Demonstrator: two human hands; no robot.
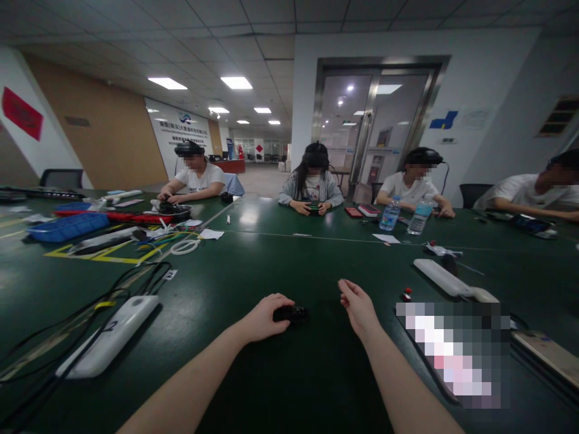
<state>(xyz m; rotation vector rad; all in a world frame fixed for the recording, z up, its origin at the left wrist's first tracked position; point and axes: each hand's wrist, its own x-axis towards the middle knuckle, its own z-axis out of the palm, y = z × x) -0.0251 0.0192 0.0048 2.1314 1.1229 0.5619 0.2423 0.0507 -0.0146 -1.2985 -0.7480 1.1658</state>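
Observation:
My left hand [266, 317] is closed around a small dark cylindrical object [296, 314] lying on the green tabletop [312, 374]. Its far end sticks out to the right, past my fingers; its exact kind does not show. To the right, my right hand [359, 307] is raised a little above the table, thumb and fingertips pinched together. Whether something tiny is between those fingertips I cannot make out. A gap of bare table separates the two hands.
A white power bank [111, 337] with black cables lies left. A phone with a blurred screen [446, 355] and a white device [441, 277] are at right. Farther back are a blue tray [67, 228], two water bottles [389, 214] and several people wearing headsets.

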